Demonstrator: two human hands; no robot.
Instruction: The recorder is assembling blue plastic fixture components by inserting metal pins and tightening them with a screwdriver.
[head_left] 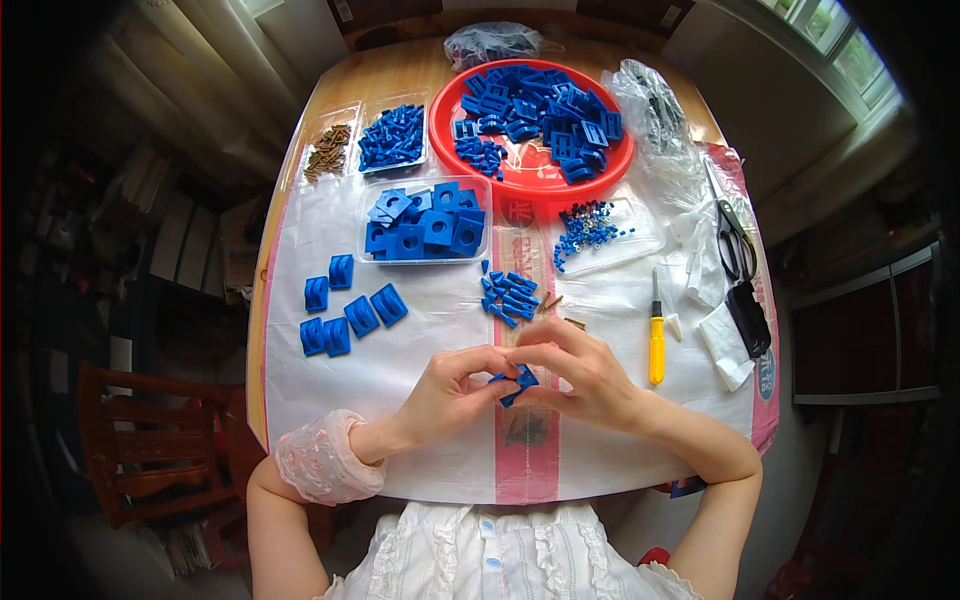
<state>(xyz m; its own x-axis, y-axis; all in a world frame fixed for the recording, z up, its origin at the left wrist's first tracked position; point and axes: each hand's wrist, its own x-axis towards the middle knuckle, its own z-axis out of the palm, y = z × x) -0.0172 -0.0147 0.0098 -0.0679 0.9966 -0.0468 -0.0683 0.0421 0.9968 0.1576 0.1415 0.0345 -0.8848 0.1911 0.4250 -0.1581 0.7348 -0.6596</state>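
Observation:
Near the front of the table, both hands meet around one small blue plastic part (518,384). My left hand (462,385) pinches it from the left between thumb and fingers. On the other side my right hand (580,378) grips it with the thumb low and the index finger arched over the top; the fingers hide much of its shape. Just beyond the hands lie a heap of blue plastic plugs (510,294) and a few brass screws (549,304). To the left stand several curved blue pieces (361,315) in loose rows.
A red round tray (440,150) of blue parts sits at the back. Left of it are clear boxes of blue plugs (391,138), brass screws (328,152) and square blue plates (410,242). On the right lie a yellow screwdriver (657,350), scissors (738,250) and tiny beadlike pieces (588,228).

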